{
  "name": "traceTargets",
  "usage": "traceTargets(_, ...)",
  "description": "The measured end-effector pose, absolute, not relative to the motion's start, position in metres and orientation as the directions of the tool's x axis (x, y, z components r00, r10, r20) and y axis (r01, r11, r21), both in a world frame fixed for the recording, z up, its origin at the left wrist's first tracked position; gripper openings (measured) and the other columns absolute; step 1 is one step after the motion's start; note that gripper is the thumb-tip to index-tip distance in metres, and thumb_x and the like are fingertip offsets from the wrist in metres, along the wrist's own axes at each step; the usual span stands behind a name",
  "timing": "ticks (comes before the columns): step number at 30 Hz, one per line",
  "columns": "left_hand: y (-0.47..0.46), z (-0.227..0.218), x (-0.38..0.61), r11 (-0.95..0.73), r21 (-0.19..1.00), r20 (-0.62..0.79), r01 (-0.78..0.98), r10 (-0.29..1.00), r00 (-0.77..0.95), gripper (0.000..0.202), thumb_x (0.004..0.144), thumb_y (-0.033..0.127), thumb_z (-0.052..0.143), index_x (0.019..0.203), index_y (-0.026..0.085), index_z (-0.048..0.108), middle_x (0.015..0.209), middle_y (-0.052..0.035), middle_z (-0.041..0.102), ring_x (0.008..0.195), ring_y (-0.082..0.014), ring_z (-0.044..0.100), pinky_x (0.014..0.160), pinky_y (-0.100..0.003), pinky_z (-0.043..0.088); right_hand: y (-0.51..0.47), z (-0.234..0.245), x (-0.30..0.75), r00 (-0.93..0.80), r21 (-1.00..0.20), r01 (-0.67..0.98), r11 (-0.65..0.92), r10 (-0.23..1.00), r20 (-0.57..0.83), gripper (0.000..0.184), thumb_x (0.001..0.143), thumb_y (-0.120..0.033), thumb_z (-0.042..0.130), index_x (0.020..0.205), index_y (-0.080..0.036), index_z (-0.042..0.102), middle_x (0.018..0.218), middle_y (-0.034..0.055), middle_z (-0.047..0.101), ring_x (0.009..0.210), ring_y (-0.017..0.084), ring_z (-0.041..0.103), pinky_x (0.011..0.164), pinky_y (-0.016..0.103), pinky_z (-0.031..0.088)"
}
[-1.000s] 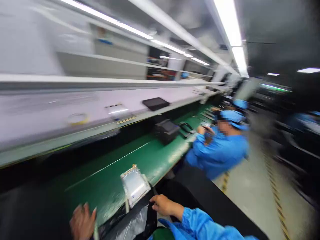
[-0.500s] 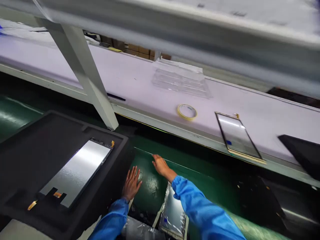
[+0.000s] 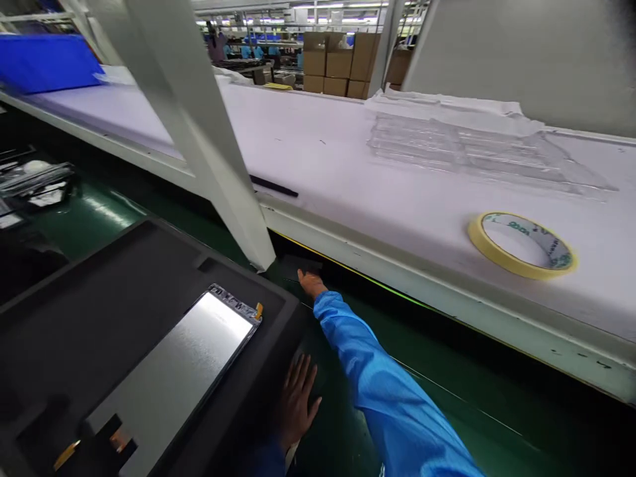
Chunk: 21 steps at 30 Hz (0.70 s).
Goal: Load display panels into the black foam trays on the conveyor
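My left hand [image 3: 298, 401] lies with its fingers spread on the green surface [image 3: 342, 430], close to the right side of a black foam tray [image 3: 119, 318]. On the tray rests a display panel [image 3: 193, 358], silver-grey, with a small orange flex connector at its upper right corner. My right hand [image 3: 312, 283] reaches out under the shelf edge, near the foot of the white post. A dark flat piece [image 3: 301, 264] lies in shadow at its fingertips; whether they touch it is unclear. The fingers of that hand are mostly hidden.
A slanted white post [image 3: 218, 152] stands between the tray and the white shelf [image 3: 318, 159]. The shelf holds a yellow tape roll [image 3: 521, 265], clear plastic trays [image 3: 447, 149], a black strip [image 3: 274, 185] and a blue bin [image 3: 47, 63]. Cardboard boxes [image 3: 338, 63] are stacked behind.
The view has swung left and up. My right hand has reached farther forward, toward the post's foot. My left hand remains spread beside the foam tray.
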<state>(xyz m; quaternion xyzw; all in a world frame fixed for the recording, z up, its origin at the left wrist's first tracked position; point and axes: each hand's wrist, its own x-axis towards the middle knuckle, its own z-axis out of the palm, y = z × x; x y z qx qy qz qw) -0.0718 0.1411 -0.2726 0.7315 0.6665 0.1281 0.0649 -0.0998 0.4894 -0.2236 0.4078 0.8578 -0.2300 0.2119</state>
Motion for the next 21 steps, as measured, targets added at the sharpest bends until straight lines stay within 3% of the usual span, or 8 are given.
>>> traceTargets(4,0.145,-0.269,-0.071,-0.101,0.308,0.068,0.946,0.994,0.084,0.071,0.102,0.039,0.051,0.166,0.022,0.025,0.174,-0.0088,0.019,0.159,-0.0282,0.025,0.125,-0.046,0.031,0.488,-0.204,-0.084,-0.568,-0.197,0.805,0.560,0.631,-0.528,0.060,0.097,-0.004,0.035,0.157,-0.004,0.039,0.146,0.0347,0.055,0.138,0.033,0.057,0.115,0.050,0.043)
traceTargets(8,0.149,-0.279,-0.068,-0.085,0.382,0.052,0.920,0.996,0.071,0.074,0.100,0.043,0.053,0.166,0.024,0.024,0.175,-0.0087,0.016,0.160,-0.0304,0.023,0.127,-0.050,0.029,0.486,-0.167,-0.040,-0.515,-0.192,0.849,0.493,0.686,-0.514,0.046,0.099,-0.010,0.041,0.142,-0.008,0.057,0.126,0.0269,0.071,0.119,0.032,0.070,0.104,0.045,0.051)
traceTargets(12,0.157,-0.282,-0.067,-0.043,0.494,-0.005,0.868,0.999,0.053,0.073,0.099,0.044,0.053,0.165,0.023,0.029,0.174,-0.0093,0.015,0.161,-0.0303,0.016,0.130,-0.051,0.023,0.450,-0.126,0.035,-0.383,-0.180,0.924,0.338,0.797,-0.466,0.046,0.095,-0.010,0.043,0.139,-0.006,0.057,0.127,0.0240,0.072,0.117,0.028,0.071,0.103,0.038,0.052)
traceTargets(14,0.163,-0.274,-0.070,-0.016,0.578,-0.057,0.816,0.997,0.060,0.072,0.099,0.042,0.053,0.163,0.020,0.032,0.174,-0.0114,0.015,0.162,-0.0300,0.013,0.132,-0.053,0.019,0.407,-0.105,0.083,-0.280,-0.327,0.933,0.153,0.877,-0.389,0.043,0.094,-0.016,0.046,0.133,-0.007,0.062,0.127,0.0203,0.073,0.117,0.026,0.070,0.104,0.038,0.052)
traceTargets(15,0.167,-0.267,-0.072,0.008,0.644,-0.085,0.765,0.994,0.062,0.071,0.097,0.042,0.054,0.162,0.018,0.035,0.174,-0.0127,0.016,0.162,-0.0303,0.012,0.132,-0.054,0.016,0.379,-0.093,0.107,-0.206,-0.489,0.872,0.009,0.914,-0.350,0.038,0.092,-0.022,0.052,0.125,-0.010,0.066,0.122,0.0175,0.075,0.115,0.027,0.071,0.104,0.040,0.052)
traceTargets(17,0.171,-0.245,-0.075,0.132,0.838,-0.165,0.530,0.986,0.014,0.070,0.093,0.044,0.060,0.155,0.015,0.047,0.173,-0.0149,0.023,0.162,-0.0319,0.011,0.133,-0.054,0.008,0.310,-0.064,0.149,-0.064,-0.795,0.552,-0.251,0.938,-0.340,0.037,0.081,-0.040,0.069,0.109,-0.016,0.072,0.109,0.0126,0.079,0.108,0.031,0.072,0.101,0.045,0.054)
traceTargets(19,0.168,-0.214,-0.074,0.281,0.941,-0.283,0.190,0.959,-0.019,0.065,0.091,0.054,0.061,0.143,0.015,0.060,0.168,-0.0171,0.035,0.161,-0.0349,0.017,0.132,-0.054,0.008,0.232,-0.031,0.171,0.013,-0.893,0.218,-0.393,0.916,-0.400,0.051,0.068,-0.051,0.083,0.105,-0.018,0.073,0.104,0.0113,0.080,0.104,0.033,0.073,0.099,0.049,0.055)
traceTargets(21,0.152,-0.172,-0.070,0.363,0.931,-0.362,-0.045,0.932,0.028,0.069,0.097,0.067,0.042,0.139,0.016,0.062,0.159,-0.0201,0.049,0.153,-0.0361,0.038,0.127,-0.055,0.026,0.159,0.003,0.170,0.057,-0.890,0.036,-0.454,0.890,-0.452,0.061,0.065,-0.056,0.087,0.112,-0.019,0.074,0.109,0.0123,0.080,0.106,0.034,0.073,0.099,0.051,0.054)
